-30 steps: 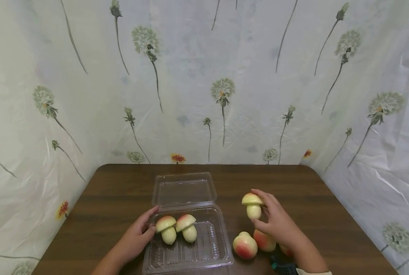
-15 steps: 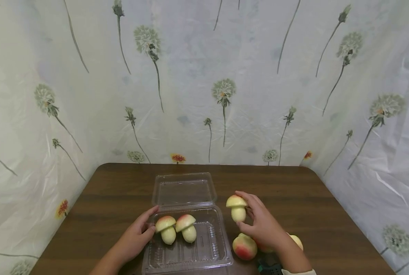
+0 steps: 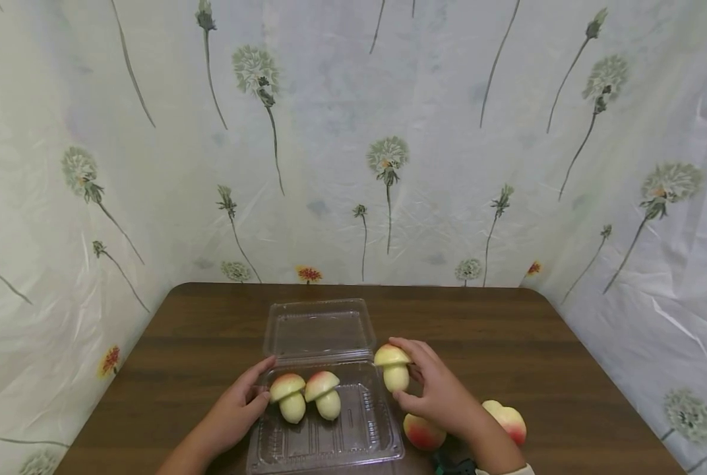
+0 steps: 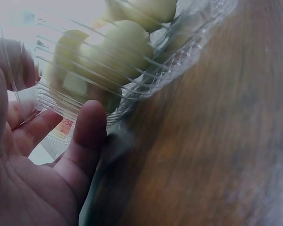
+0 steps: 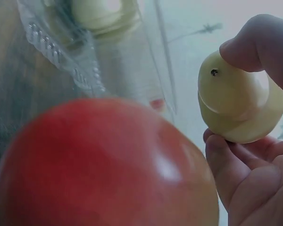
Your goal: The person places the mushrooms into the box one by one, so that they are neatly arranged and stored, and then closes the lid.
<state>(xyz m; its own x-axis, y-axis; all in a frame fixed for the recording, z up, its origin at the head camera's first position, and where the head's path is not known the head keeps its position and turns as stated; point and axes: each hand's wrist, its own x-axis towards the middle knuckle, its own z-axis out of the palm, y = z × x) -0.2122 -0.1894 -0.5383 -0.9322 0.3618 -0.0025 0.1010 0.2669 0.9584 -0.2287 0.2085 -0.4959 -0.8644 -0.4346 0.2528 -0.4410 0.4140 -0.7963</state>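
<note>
A clear plastic clamshell box lies open on the brown table, lid folded back. Two mushroom-shaped apple pieces stand inside it at the left. My left hand rests against the box's left wall, fingers relaxed, holding nothing. My right hand pinches a third mushroom-shaped piece above the box's right rim. A red-yellow apple lies just under that hand.
Another apple piece lies on the table right of my right forearm. A dark object shows at the bottom edge. A dandelion-patterned plastic sheet walls in the table on three sides.
My right hand has carried the mushroom-shaped piece leftward, from over the bare table to the box's right rim. The left hand has stayed put.
</note>
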